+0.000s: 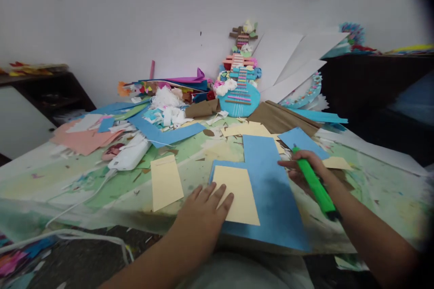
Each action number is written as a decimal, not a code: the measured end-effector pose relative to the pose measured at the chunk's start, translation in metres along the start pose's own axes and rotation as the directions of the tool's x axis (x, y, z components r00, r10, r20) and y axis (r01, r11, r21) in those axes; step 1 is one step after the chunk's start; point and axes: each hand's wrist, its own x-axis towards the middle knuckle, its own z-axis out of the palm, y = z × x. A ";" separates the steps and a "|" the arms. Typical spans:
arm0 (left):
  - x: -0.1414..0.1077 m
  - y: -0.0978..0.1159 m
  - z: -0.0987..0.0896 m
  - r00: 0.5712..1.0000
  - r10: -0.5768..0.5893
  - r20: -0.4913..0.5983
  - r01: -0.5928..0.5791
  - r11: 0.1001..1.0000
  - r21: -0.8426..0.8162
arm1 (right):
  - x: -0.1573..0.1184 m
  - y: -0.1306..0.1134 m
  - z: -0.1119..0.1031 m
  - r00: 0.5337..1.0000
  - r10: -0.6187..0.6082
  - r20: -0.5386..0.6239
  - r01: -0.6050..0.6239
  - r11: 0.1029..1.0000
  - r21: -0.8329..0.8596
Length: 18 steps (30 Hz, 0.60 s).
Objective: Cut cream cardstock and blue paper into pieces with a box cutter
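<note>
My left hand [206, 210] lies flat with its fingers spread on the lower left part of a cream paper rectangle [239, 194]. That rectangle rests on a larger L-shaped sheet of blue paper [266, 158] near the table's front edge. Over the blue sheet's right side, my right hand [310, 169] is closed around a thick green pen-like tool [313, 180]. One narrow end of the tool points away from me and its dark end points back toward my forearm; its exact kind is unclear. Left of my left hand lies a second cream paper piece [166, 180].
A white power strip [130, 153] with a trailing cord sits on the left. Paper scraps, a brown sheet [280, 117] and a blue strip [172, 135] lie farther back. A decorated paper guitar [239, 99] leans on the wall, with white boards [285, 61] beside it.
</note>
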 end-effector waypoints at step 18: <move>0.022 -0.014 0.004 0.960 -0.035 0.279 0.077 0.987 -0.139 | 0.029 0.007 0.081 0.662 -0.401 0.633 0.610 0.779 -0.145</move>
